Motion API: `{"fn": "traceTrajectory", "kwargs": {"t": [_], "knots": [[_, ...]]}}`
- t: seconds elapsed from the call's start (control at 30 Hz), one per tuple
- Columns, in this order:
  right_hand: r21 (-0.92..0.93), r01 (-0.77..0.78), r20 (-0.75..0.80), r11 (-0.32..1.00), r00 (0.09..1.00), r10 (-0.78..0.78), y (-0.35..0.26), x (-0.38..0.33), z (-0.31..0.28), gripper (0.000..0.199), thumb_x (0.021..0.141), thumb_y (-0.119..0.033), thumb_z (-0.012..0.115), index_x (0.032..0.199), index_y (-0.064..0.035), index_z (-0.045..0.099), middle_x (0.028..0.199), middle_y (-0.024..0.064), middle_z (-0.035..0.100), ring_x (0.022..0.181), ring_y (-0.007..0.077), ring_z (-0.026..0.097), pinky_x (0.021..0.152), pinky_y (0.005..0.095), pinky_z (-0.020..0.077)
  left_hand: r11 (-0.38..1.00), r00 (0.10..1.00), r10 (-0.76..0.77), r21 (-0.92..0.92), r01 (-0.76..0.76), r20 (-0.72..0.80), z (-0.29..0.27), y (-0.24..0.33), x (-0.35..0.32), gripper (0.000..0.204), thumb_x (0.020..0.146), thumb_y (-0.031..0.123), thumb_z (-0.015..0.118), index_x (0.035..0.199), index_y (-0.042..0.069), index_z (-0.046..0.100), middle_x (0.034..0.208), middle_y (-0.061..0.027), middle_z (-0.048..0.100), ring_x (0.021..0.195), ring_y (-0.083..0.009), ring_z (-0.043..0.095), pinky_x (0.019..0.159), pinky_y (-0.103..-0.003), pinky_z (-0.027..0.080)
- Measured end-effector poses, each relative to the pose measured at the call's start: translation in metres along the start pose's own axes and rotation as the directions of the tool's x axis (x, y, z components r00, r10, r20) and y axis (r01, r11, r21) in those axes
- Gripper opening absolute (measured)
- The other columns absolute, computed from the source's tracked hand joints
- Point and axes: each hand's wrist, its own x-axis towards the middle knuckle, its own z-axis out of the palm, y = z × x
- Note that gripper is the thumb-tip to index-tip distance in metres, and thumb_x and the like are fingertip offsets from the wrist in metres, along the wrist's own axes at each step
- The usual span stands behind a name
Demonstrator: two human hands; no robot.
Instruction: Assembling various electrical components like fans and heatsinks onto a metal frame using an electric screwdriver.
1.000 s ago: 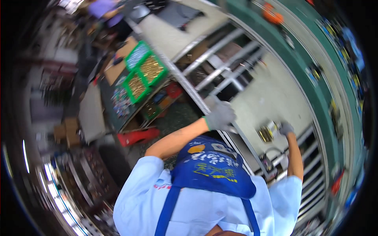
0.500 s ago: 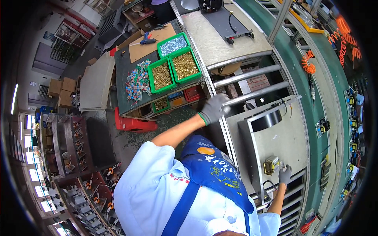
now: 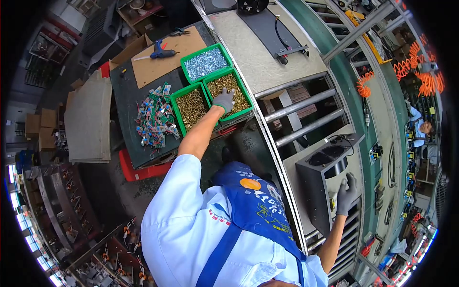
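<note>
My left hand (image 3: 224, 99), in a grey glove, reaches into a green bin (image 3: 248, 101) of small brass-coloured fasteners (image 3: 238, 86). Its fingers are apart on top of the pile. To the right, my gloved right hand (image 3: 346, 193) is raised beside a dark metal housing (image 3: 313, 193), fingers apart, with nothing seen in it. A round black fan (image 3: 327, 157) sits at the housing's far end. Of a small yellow and silver part (image 3: 333, 202) inside the housing, only a bit shows next to my right wrist.
Another green bin (image 3: 174, 111) of brass pieces and one of silvery pieces (image 3: 206, 62) stand alongside. Small wired boards (image 3: 155, 117) lie heaped left of them. A blue glue gun (image 3: 162, 51) rests on cardboard. Metal rollers (image 3: 299, 106) span the conveyor; coiled orange hoses (image 3: 366, 85) hang at right.
My left hand has moved from beside the conveyor edge into the bin of brass fasteners. My right hand has come up from next to the yellow and silver part. The view has shifted.
</note>
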Motion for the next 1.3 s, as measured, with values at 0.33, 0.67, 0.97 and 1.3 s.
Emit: {"fn": "traceTrajectory", "kwargs": {"t": [0.33, 0.67, 0.97, 1.3], "knots": [[0.296, 0.166, 0.367, 0.941, 0.890, -0.272, -0.155, 0.095, 0.145, 0.024, 0.086, -0.003, 0.059, 0.108, 0.0031, 0.064, 0.108, 0.0143, 0.065, 0.103, 0.0232, 0.063, 0.091, 0.0314, 0.0476, 0.995, 0.993, 0.031, -0.086, -0.041, -0.117, 0.013, -0.005, -0.010, 0.019, 0.087, 0.008, 0.052, 0.103, 0.007, 0.063, 0.114, -0.0208, 0.056, 0.096, -0.0374, 0.065, 0.078, -0.045, 0.056], [0.448, 0.258, 0.648, 0.856, 0.566, -0.510, -0.328, 0.238, 0.399, 0.032, 0.086, -0.021, 0.064, 0.112, -0.0013, 0.065, 0.102, 0.0182, 0.070, 0.094, 0.0285, 0.068, 0.084, 0.0365, 0.0526, 0.989, 0.992, -0.054, -0.142, 0.037, -0.115, 0.020, -0.003, -0.016, 0.026, 0.084, 0.006, 0.054, 0.108, 0.007, 0.062, 0.105, -0.0184, 0.057, 0.096, -0.0351, 0.061, 0.078, -0.044, 0.055], [0.257, 0.597, 0.682, 0.760, 0.445, -0.580, -0.432, 0.290, 0.547, 0.023, 0.085, -0.016, 0.058, 0.105, -0.0065, 0.065, 0.105, 0.0224, 0.064, 0.101, 0.0408, 0.062, 0.085, 0.0486, 0.0510, 0.953, 0.987, -0.121, -0.291, 0.084, -0.109, 0.033, -0.011, -0.009, 0.021, 0.091, 0.012, 0.049, 0.105, 0.007, 0.063, 0.101, -0.0192, 0.061, 0.085, -0.0373, 0.064, 0.072, -0.048, 0.053], [0.649, 0.196, 0.550, 0.735, 0.548, -0.631, -0.420, 0.295, 0.578, 0.022, 0.084, -0.007, 0.056, 0.103, -0.0040, 0.066, 0.091, 0.0265, 0.067, 0.074, 0.0377, 0.068, 0.071, 0.0414, 0.0567, 0.621, 0.910, -0.377, -0.776, 0.110, -0.173, 0.026, -0.001, -0.012, 0.021, 0.088, 0.007, 0.060, 0.109, 0.004, 0.063, 0.097, -0.0167, 0.064, 0.075, -0.0315, 0.065, 0.068, -0.040, 0.054]]}}
